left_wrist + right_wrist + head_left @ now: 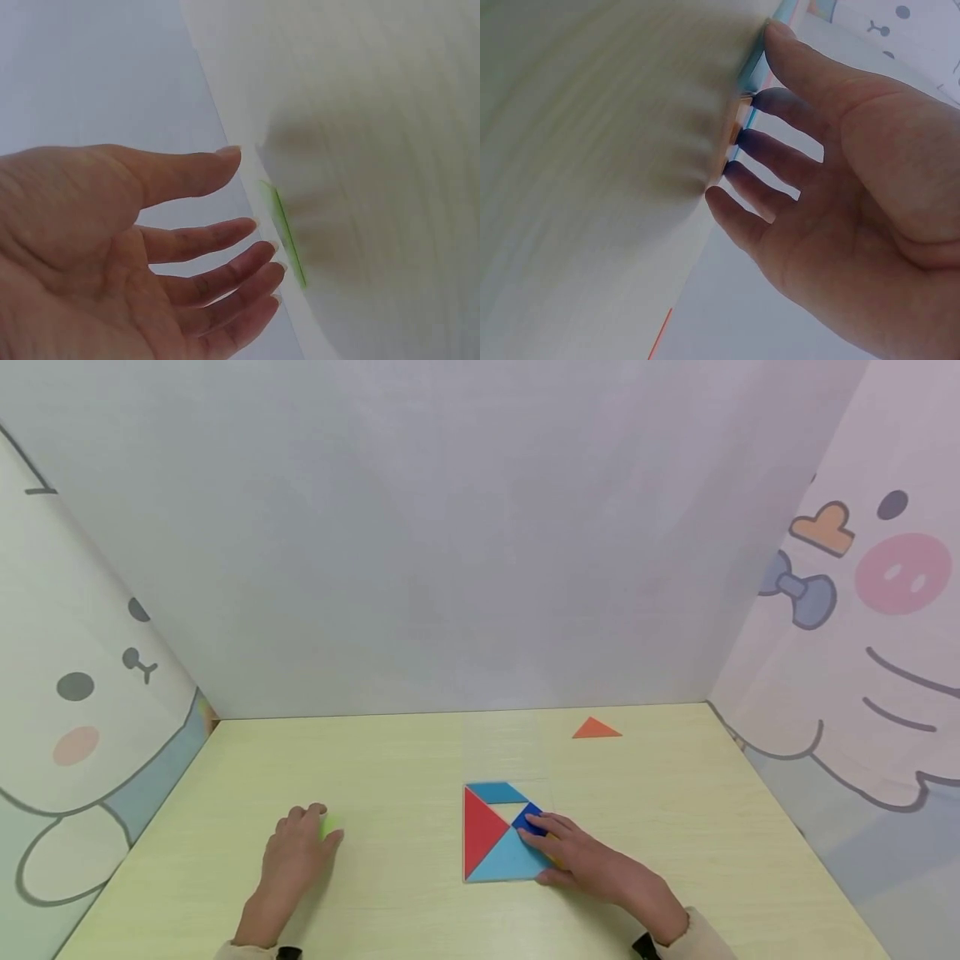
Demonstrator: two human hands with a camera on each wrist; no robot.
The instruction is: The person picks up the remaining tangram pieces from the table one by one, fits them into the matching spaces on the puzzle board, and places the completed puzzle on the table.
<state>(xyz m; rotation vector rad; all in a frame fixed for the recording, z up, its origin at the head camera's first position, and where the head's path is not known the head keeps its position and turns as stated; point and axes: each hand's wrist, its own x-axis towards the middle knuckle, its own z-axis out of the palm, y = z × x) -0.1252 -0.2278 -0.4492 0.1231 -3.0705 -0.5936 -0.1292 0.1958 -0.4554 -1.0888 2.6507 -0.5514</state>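
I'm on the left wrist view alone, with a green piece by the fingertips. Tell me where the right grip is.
Observer: The head view shows the right grip at the right side of the puzzle, its fingers partly covering the dark blue piece.
Operator: Nothing of that puzzle reaches me. Say where its red piece sits.
Observer: The red triangle sits along the puzzle's left side.
Operator: Report any loose piece lying away from both hands.
Observer: An orange triangle lies on the table, beyond the puzzle and to its right.
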